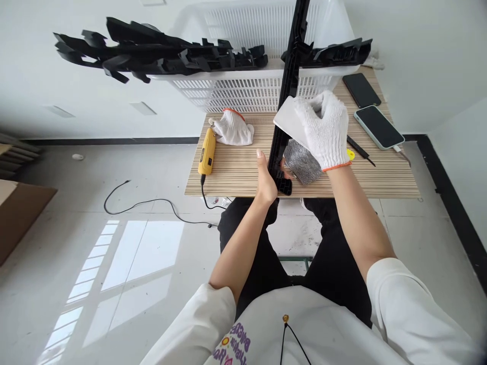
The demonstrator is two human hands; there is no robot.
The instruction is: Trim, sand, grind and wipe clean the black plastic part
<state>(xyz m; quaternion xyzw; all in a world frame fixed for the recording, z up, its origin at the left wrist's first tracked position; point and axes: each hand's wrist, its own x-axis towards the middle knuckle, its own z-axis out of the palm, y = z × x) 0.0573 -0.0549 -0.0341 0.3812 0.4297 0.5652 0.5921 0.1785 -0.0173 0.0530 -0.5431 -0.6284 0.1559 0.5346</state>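
My bare left hand (267, 180) wraps round the near end of a long black plastic trim strip (291, 71). The strip slants up and away, crossing the front rim of a white basket. In a white knitted glove, my right hand (326, 129) grips a flat white sheet (291, 120), which lies across the strip's upper face. Whether it is paper or cloth I cannot tell. Beneath that hand a grey fibrous pad (303, 162) rests on the slatted table (236, 175). The fingertips of my right hand are partly hidden by the glove's folds.
Several black plastic parts (160, 53) lie across the white basket (243, 83). On the table are a yellow corded tool (207, 152), a white glove (233, 128), a thin black tool (358, 148) and two phones (379, 126) (361, 89). A black cable (163, 199) trails over the floor.
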